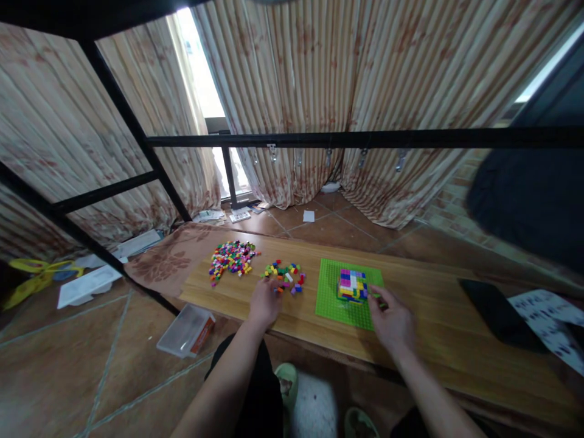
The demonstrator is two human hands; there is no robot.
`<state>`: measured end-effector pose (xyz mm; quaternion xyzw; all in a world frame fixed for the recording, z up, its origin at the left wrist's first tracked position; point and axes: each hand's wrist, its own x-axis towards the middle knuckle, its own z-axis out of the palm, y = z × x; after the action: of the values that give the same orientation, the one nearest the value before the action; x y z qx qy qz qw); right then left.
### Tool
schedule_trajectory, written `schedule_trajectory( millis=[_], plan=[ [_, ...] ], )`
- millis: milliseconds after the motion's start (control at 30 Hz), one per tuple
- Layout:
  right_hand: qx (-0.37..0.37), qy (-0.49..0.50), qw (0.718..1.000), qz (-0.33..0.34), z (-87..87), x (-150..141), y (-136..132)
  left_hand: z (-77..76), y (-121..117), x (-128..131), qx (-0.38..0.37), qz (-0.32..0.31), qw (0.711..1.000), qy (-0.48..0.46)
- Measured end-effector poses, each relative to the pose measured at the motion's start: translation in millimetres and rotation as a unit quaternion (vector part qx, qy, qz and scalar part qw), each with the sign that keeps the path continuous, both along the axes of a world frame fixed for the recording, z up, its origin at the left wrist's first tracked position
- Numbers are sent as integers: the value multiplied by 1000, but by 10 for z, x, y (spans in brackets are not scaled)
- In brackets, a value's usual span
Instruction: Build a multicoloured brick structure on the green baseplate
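Observation:
On a wooden board (424, 316) lies a green baseplate (333, 292) with a multicoloured brick block (352, 285) built on it. My right hand (393, 322) rests at the baseplate's right edge, fingers pinched on a small green brick beside the block. My left hand (264, 301) is closed over the near edge of a small scatter of coloured bricks (286, 275); what its fingers hold is hidden. A larger heap of mixed bricks (230, 258) lies further left.
A black phone-like slab (497, 313) and printed paper (552, 325) sit on the board's right end. A clear plastic box (186, 330) lies on the tiled floor at left. Black metal frame bars (365, 140) cross in front; curtains hang behind.

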<state>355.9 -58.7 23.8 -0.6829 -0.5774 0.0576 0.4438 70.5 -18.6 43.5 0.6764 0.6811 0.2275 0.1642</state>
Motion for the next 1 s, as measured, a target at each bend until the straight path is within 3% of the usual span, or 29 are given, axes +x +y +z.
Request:
schedule_trajectory(
  millis=[167, 600, 800, 1000],
  plan=[
    [5, 12, 1000, -7, 27, -41, 49, -13, 15, 244, 34, -96, 991, 83],
    [12, 26, 1000, -2, -12, 24, 95, -109, 120, 368, -9, -71, 991, 115],
    [22, 16, 1000, 7, 17, 9, 91, -64, 80, 403, -12, -52, 988, 144],
    [25, 22, 999, 13, 14, 18, 73, -60, 77, 458, 23, -108, 985, 131]
  ],
)
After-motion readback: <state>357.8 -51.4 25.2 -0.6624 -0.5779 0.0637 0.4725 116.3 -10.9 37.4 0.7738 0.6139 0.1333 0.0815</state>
